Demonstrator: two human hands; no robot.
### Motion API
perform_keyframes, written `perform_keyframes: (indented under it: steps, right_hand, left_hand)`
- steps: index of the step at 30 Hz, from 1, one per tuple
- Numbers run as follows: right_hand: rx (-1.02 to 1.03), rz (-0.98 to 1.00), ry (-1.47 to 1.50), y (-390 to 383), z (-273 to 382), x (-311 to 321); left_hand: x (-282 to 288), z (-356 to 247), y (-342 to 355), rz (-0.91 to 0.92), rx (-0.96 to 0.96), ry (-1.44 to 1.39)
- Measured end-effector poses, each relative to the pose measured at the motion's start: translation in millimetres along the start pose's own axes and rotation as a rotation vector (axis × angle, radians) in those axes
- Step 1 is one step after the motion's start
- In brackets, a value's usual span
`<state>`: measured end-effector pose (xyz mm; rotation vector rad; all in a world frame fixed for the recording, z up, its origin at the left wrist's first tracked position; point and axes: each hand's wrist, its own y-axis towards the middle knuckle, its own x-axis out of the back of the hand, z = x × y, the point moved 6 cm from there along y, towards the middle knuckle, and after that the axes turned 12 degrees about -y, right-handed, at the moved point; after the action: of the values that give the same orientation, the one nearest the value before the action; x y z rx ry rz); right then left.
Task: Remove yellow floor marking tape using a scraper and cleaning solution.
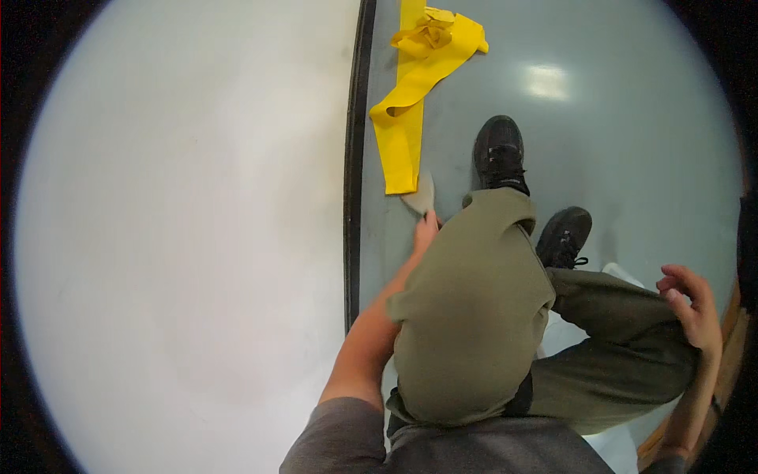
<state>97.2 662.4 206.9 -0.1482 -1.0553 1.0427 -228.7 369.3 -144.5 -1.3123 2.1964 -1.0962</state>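
Observation:
My left hand reaches down to the floor beside my left shin, its fingers closed on what looks like a scraper. The scraper's pale, rounded, wide blade touches or slips under the near end of a yellow floor tape strip; I cannot tell which. Most of its handle is hidden by my hand and knee. Further off, the peeled tape folds back over itself and ends in a crumpled bunch. My right hand is above my right knee, fingers loosely curled and apart, holding nothing.
A white wall or panel with a black bottom edge runs along my left. My black shoes stand on the grey, shiny floor. Something white lies under my legs, and a brown wooden edge shows at the right.

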Motion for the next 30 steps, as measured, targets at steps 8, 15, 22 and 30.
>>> perform_keyframes:
  steps: [8, 15, 22, 30]
  right_hand:
    - [0.095, 0.111, -0.011, 11, 22, -10]
    - [-0.039, 0.046, 0.038, 6, 4, 2]
    - [-0.008, 0.021, 0.019, 0, 5, 0]
    - [0.041, 0.039, -0.015, 4, 5, 1]
  left_hand:
    - [16, 34, 57, 0.166, -0.486, 0.536]
    - [-3, 2, 72, 0.217, -0.5, 0.596]
    - [-4, 59, 74, 0.073, -0.025, 0.044]
    - [14, 34, 80, 0.162, 0.125, -0.236]
